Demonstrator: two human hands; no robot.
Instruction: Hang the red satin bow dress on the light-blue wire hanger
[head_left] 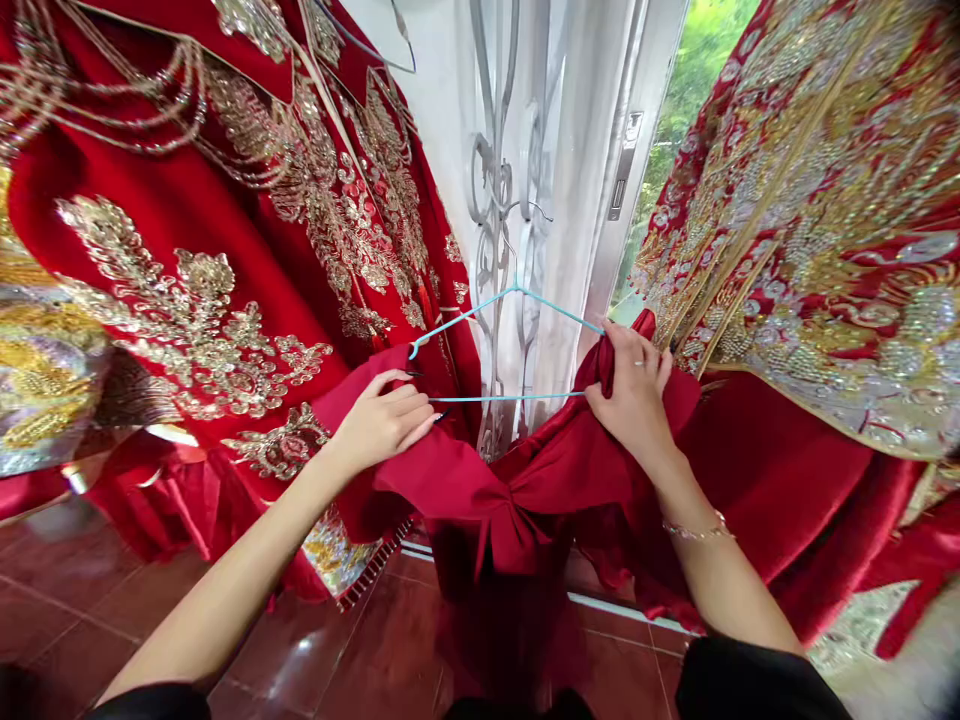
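A red dress (pixel 555 470) with a large folded bow at its neckline hangs from a thin light-blue wire hanger (pixel 480 310). My left hand (pixel 386 420) is closed on the dress's left shoulder cloth, beside the hanger's left end, which shows uncovered. My right hand (pixel 634 390) wears a ring and pinches the cloth of the other shoulder around the hanger's right arm. Between my hands the hanger's lower bar runs straight across. The hook points up toward the metal scrollwork; whether it is hooked on there I cannot tell. Dark shade hides the lower dress.
Embroidered red garments with gold beading (pixel 202 330) hang close on the left. Another beaded garment (pixel 817 220) crowds the right. Behind stand white metal scrollwork (pixel 491 180), a pale curtain (pixel 574 180) and a door frame (pixel 626 170). Red tiles (pixel 375 640) cover the floor.
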